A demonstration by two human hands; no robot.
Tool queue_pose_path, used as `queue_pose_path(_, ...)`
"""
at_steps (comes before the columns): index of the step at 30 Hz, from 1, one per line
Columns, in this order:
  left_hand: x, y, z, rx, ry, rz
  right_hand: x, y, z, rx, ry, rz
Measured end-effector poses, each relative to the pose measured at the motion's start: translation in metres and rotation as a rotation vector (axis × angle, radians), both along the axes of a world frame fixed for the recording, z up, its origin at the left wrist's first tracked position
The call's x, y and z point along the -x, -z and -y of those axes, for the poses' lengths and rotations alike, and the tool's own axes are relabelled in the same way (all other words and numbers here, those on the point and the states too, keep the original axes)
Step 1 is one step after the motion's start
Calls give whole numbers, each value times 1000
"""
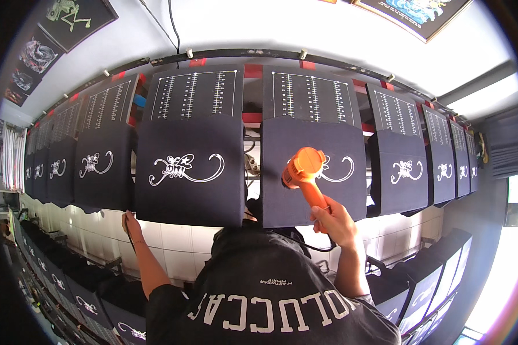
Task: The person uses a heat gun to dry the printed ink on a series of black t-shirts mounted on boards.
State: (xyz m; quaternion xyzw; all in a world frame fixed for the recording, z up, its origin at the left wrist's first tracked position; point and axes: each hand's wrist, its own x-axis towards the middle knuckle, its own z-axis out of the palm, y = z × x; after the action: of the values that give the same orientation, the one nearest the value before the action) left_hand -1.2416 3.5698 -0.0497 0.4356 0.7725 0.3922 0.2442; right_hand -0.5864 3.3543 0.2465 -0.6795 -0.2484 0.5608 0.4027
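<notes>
Orange handheld blower: above a dark fabric-covered board, partly hiding its white print. Right hand is closed round the handle. Left hand is well apart from it, near the front edge of boards further left; cannot tell whether it grips anything. Boards form a long row, upper ends marked with white scales. Behind: dark rail, white wall, framed picture. Below: pale tiled floor.

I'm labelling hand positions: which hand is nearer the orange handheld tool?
Right: the right hand grips the orange handheld tool; the left hand is apart, well to its left.
</notes>
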Motion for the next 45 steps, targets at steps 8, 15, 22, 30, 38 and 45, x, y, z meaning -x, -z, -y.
queue_pose_path(8,54,-38,49,394,-237,250,1,-6,19,32,128,42)
queue_pose_path(15,123,-41,4,276,-317,270,41,7,-2,-64,270,-83)
queue_pose_path(22,207,-32,-108,169,-579,427,157,13,-90,-133,327,-398)
queue_pose_path(30,193,-16,-161,79,-568,457,226,-3,-167,-27,236,65)
queue_pose_path(38,190,-14,-166,113,-595,188,245,-13,-184,25,234,96)
queue_pose_path(45,174,-27,-164,11,-645,410,242,-3,-181,21,212,129)
